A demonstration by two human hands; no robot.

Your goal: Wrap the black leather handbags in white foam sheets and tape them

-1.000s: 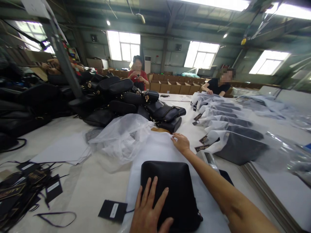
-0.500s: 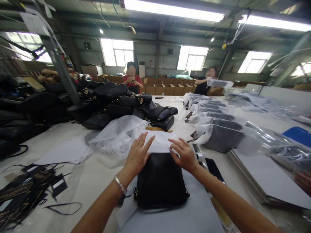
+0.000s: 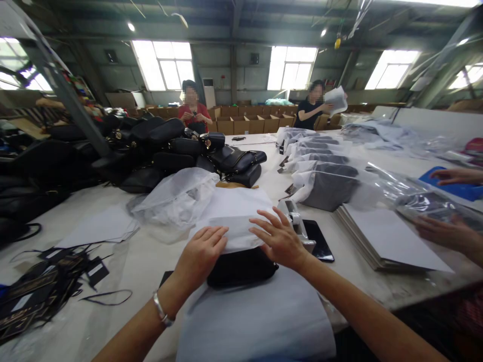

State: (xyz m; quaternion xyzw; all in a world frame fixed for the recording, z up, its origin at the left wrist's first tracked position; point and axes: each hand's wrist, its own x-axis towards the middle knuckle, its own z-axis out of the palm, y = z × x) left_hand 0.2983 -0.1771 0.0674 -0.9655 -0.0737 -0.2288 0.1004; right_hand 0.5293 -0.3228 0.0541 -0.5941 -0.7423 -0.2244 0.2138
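A black bag [image 3: 241, 270] lies in front of me on a sheet of white wrapping paper [image 3: 256, 317]. White paper [image 3: 236, 231] folds down over its far part, so only the near end shows. My left hand [image 3: 202, 254] rests with flat, outstretched fingers at the left edge of the folded paper. On the right side, my right hand [image 3: 279, 239] has its fingers spread over the paper, the thumb beside the bag. Neither hand grips anything that I can see. Just beyond the right hand stands a tape dispenser [image 3: 298, 221], partly hidden.
Black bags [image 3: 169, 146] are heaped at left, near a crumpled translucent bag [image 3: 181, 201]. Hang tags [image 3: 41, 291] and paper sheets [image 3: 101, 229] lie nearer. Wrapped bags [image 3: 332, 186], a phone [image 3: 319, 240] and a cardboard stack [image 3: 388, 236] are at right. A co-worker's hand [image 3: 445, 231] touches clear plastic.
The white paper has come toward me over the black bag, covering most of it. Both my hands have moved nearer with it. At right, a co-worker's hands have come further into view.
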